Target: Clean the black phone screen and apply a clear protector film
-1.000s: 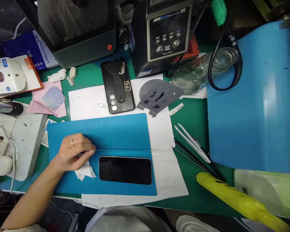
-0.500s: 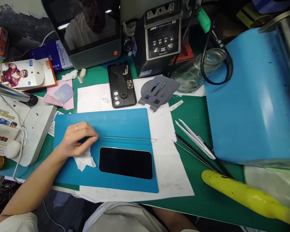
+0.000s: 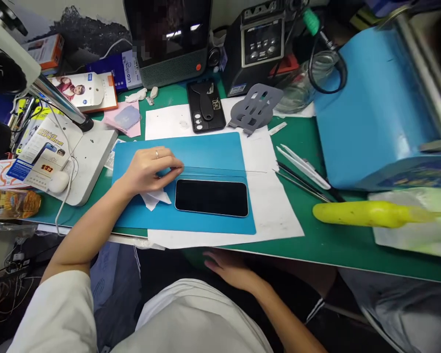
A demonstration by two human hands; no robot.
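Note:
My left hand (image 3: 155, 169) is closed in a pinch above the blue mat (image 3: 139, 148). From its fingertips a thin wire (image 3: 257, 171) stretches to the right, past the mat's edge and over the white paper. Just in front of the wire lies a phone (image 3: 211, 197), its dark screen up. A crumpled white tissue (image 3: 156, 197) sits under the left hand, partly covered by it. Below the table's front edge, by my lap, my right hand (image 3: 224, 267) shows with fingers apart and nothing visible in it.
Behind the mat are a black phone back cover (image 3: 206, 107) and a grey slotted stand (image 3: 256, 109). White tweezers (image 3: 305, 167) lie to the right, near a yellow bottle (image 3: 356, 214). A lamp base (image 3: 91, 162) stands at the left.
The view has swung, so the mat and phone appear higher and farther right. My right hand has come into view. My left hand keeps its pinch on the wire, whose strands have shifted.

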